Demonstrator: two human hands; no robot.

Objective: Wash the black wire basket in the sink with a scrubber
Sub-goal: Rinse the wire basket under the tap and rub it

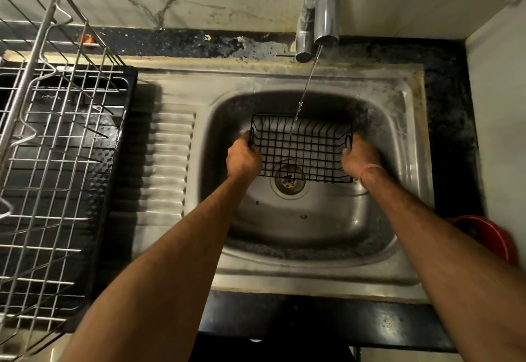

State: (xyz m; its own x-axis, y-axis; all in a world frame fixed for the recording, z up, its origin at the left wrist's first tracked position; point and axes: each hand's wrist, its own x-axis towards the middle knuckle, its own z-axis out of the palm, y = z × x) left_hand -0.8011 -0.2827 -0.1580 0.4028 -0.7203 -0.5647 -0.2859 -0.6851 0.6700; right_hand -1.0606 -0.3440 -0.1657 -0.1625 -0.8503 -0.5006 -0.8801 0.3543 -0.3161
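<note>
The black wire basket (301, 148) is held over the steel sink (313, 228), above the drain (289, 181). My left hand (243, 156) grips its left end and my right hand (359, 156) grips its right end. A thin stream of water (306, 88) falls from the tap (326, 3) onto the basket's far side. No scrubber is in view.
A steel wire dish rack (54, 145) on a black tray stands at the left beside the ribbed drainboard (170, 162). A red bowl (495, 236) sits on the black counter at the right. The marble wall rises behind the tap.
</note>
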